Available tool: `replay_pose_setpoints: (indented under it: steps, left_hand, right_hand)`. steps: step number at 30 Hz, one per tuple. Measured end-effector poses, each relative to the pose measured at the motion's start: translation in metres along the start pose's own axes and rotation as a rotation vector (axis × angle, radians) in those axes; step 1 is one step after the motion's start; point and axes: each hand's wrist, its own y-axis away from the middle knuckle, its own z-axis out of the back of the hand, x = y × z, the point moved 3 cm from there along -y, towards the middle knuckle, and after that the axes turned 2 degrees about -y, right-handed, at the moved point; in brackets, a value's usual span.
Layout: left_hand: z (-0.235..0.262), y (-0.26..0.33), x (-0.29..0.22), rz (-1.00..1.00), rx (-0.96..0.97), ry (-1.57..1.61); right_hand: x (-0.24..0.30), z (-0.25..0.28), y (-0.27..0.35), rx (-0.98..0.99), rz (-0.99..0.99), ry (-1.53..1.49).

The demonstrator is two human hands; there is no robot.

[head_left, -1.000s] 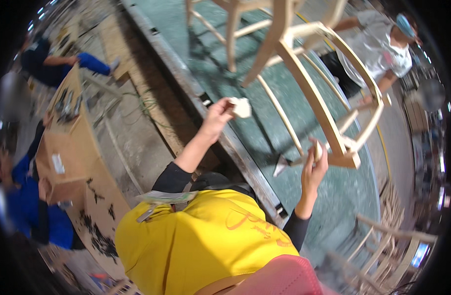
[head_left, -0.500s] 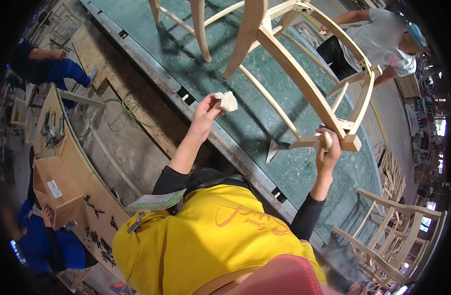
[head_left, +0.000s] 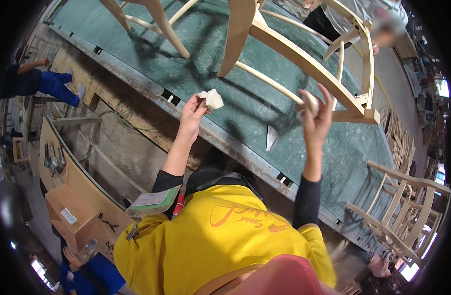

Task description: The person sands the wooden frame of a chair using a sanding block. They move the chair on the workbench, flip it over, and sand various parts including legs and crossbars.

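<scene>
At frame centre, the left hand (head_left: 190, 117) pinches a crumpled white rag (head_left: 212, 99); the right hand (head_left: 316, 117) grasps a pale chair rung (head_left: 272, 84). A green-edged white label (head_left: 151, 200) sits lower left.

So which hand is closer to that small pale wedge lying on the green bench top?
The right hand. It is raised just above and to the right of the wedge, gripping a chair rail. The left hand, pinching a white wad, is farther off to the wedge's left.

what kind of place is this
Most likely a furniture workshop: an unfinished wooden chair frame lies on a green workbench, more bare chair frames are stacked nearby, and hand tools sit on a side bench.
</scene>
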Motion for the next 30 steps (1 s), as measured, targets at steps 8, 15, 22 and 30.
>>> replay_pose_setpoints:
  steps: [8,15,22,30]
  left_hand:
    - [-0.026,-0.005,0.001,0.012,0.064,0.001]
    - [0.006,0.000,0.010,0.049,-0.007,-0.034]
    - [0.022,0.001,0.006,0.081,-0.036,-0.070]
    - [0.024,-0.003,0.007,0.064,0.014,-0.059]
  right_hand:
    - [-0.003,-0.110,-0.053,-0.081,0.132,-0.136]
    - [-0.024,-0.139,-0.085,-0.198,0.262,-0.007]
    - [-0.036,-0.147,-0.089,-0.192,0.311,0.027]
    - [-0.032,-0.153,-0.093,-0.221,0.354,0.054]
